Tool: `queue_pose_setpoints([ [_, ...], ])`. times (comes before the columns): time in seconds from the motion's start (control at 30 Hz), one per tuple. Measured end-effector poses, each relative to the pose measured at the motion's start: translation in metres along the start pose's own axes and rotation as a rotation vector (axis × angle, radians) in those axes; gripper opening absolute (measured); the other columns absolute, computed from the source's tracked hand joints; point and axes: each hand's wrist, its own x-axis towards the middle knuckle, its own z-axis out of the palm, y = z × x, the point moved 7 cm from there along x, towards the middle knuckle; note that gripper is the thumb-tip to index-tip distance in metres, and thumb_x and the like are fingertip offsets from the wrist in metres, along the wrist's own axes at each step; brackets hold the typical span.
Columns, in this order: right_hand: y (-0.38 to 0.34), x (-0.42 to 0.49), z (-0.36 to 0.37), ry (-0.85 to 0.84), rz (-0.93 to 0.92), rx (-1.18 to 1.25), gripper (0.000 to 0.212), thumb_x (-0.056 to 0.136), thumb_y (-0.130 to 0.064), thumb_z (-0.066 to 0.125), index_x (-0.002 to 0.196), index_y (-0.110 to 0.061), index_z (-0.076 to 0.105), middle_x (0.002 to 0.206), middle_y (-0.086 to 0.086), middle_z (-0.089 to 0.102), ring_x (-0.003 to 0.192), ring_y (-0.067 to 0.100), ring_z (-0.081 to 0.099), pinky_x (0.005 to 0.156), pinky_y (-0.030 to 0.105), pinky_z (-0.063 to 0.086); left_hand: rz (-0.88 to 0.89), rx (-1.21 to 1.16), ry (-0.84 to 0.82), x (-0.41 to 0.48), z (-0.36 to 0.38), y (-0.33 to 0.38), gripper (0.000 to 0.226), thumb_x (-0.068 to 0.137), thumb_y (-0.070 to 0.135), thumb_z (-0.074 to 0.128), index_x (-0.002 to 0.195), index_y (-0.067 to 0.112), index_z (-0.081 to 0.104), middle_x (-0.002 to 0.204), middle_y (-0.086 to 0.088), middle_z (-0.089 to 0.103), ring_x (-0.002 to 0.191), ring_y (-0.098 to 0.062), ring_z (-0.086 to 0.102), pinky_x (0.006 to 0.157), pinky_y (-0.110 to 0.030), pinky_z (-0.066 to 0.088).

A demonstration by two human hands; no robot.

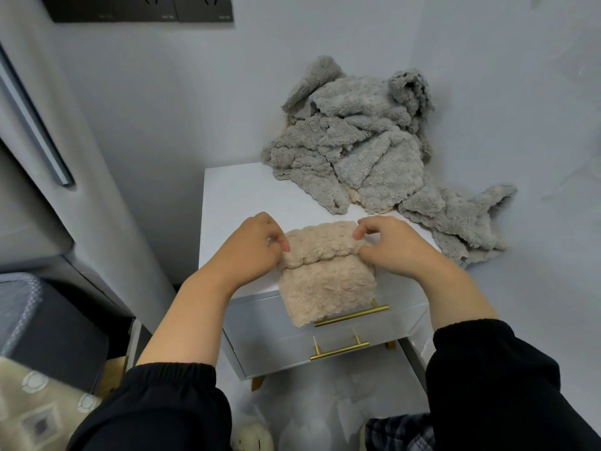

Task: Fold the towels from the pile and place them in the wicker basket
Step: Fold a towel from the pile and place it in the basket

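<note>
While the beige towel (325, 284) lies at the front of the white cabinet (234, 196), with its lower part hanging down over the drawers, both hands hold its folded top edge. The left hand (250, 249) has its fingers (280, 243) curled in tight and pinches the left end of the fold. The right hand (398, 245) pinches the right end, with bent fingers on top of the fold and the thumb just below. Just behind the hands, the grey towel pile (357, 151) sits in a messy heap at the back of the cabinet, against the wall, and one part trails off to the right. A little beige cloth peeks out from under the heap, but most of it is hidden. The hanging towel covers the left part of the upper gold handle (361, 313); the lower gold handle (340, 349) shows whole. A dark socket panel (143, 9) is cut off at the top, and its tiny pale writing is too small to read. A checked cloth (400, 431) at the bottom edge is blurry and cut off.
</note>
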Motion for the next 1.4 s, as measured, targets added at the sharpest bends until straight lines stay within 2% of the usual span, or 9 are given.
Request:
queue_pose_setpoints([
  [0.13,0.000,-0.002,0.002,0.021,0.017,0.053,0.018,0.091,-0.025,0.058,0.073,-0.021,0.064,0.111,0.007,0.067,0.112,0.020,0.058,0.080,0.029,0.043,-0.044,0.065,0.010,0.003,0.005,-0.007,0.018,0.087,0.028,0.064,0.074,0.017,0.060,0.105,0.002,0.057,0.100,-0.014,0.052,0.083,-0.027,0.040],
  [0.3,0.002,0.007,0.010,0.051,0.031,0.094,0.006,0.090,-0.019,0.062,0.092,-0.016,0.056,0.107,0.000,0.060,0.105,0.019,0.058,0.070,0.022,0.041,-0.118,0.010,-0.011,0.002,0.008,-0.009,0.022,0.085,0.027,0.069,0.096,0.015,0.053,0.099,-0.005,0.059,0.092,-0.022,0.054,0.073,-0.029,0.041],
  [0.4,0.001,0.008,0.014,-0.033,0.045,0.228,0.037,0.089,-0.010,0.063,0.120,-0.019,0.047,0.113,-0.003,0.050,0.105,0.012,0.050,0.081,0.020,0.038,-0.147,-0.033,-0.039,0.003,0.010,-0.011,0.046,0.083,0.026,0.071,0.122,0.019,0.049,0.109,-0.002,0.056,0.091,-0.018,0.052,0.074,-0.026,0.040],
  [0.5,-0.002,0.010,0.012,-0.030,0.045,0.311,0.057,0.085,-0.001,0.064,0.134,-0.020,0.042,0.103,-0.003,0.048,0.084,0.011,0.052,0.068,0.021,0.042,-0.185,-0.044,-0.051,0.005,0.011,-0.013,0.062,0.083,0.026,0.072,0.137,0.016,0.044,0.127,-0.004,0.054,0.111,-0.019,0.051,0.089,-0.024,0.037],
  [0.7,-0.008,0.015,0.006,0.121,0.014,0.310,0.052,0.078,0.005,0.065,0.125,-0.017,0.059,0.090,-0.006,0.053,0.073,0.008,0.052,0.060,0.015,0.041,-0.193,-0.026,0.073,0.011,0.009,-0.008,0.029,0.078,0.020,0.074,0.105,0.011,0.066,0.099,-0.003,0.060,0.097,-0.022,0.055,0.067,-0.026,0.035],
  [0.9,-0.018,0.020,0.000,0.368,-0.094,0.218,0.029,0.078,0.004,0.061,0.101,-0.012,0.071,0.094,-0.002,0.059,0.096,0.016,0.054,0.076,0.023,0.037,-0.088,0.112,0.340,0.014,-0.004,0.000,0.025,0.081,0.016,0.069,0.105,0.012,0.065,0.097,-0.002,0.049,0.103,-0.024,0.046,0.073,-0.026,0.029],
  [1.1,-0.020,0.021,-0.001,0.504,-0.183,0.030,0.039,0.073,0.013,0.057,0.104,-0.008,0.066,0.104,0.005,0.058,0.106,0.023,0.046,0.080,0.021,0.028,-0.005,0.180,0.467,0.014,-0.007,0.007,0.022,0.076,0.002,0.065,0.097,0.009,0.065,0.096,-0.008,0.054,0.098,-0.028,0.046,0.074,-0.034,0.036],
  [1.23,-0.023,0.019,0.000,0.480,-0.209,-0.036,0.044,0.069,0.018,0.052,0.103,-0.009,0.065,0.104,0.004,0.056,0.107,0.023,0.045,0.082,0.023,0.029,0.038,0.249,0.466,0.013,-0.005,0.009,0.020,0.074,-0.002,0.062,0.092,0.008,0.064,0.091,-0.009,0.054,0.093,-0.030,0.048,0.069,-0.033,0.035],
  [1.4,-0.019,0.018,0.000,0.298,-0.231,-0.101,0.038,0.071,0.013,0.059,0.101,-0.011,0.065,0.101,0.001,0.056,0.107,0.023,0.047,0.079,0.021,0.029,0.057,0.193,0.258,0.013,-0.006,0.006,0.021,0.079,0.004,0.062,0.097,0.014,0.063,0.090,0.002,0.047,0.096,-0.021,0.045,0.071,-0.027,0.031],
])
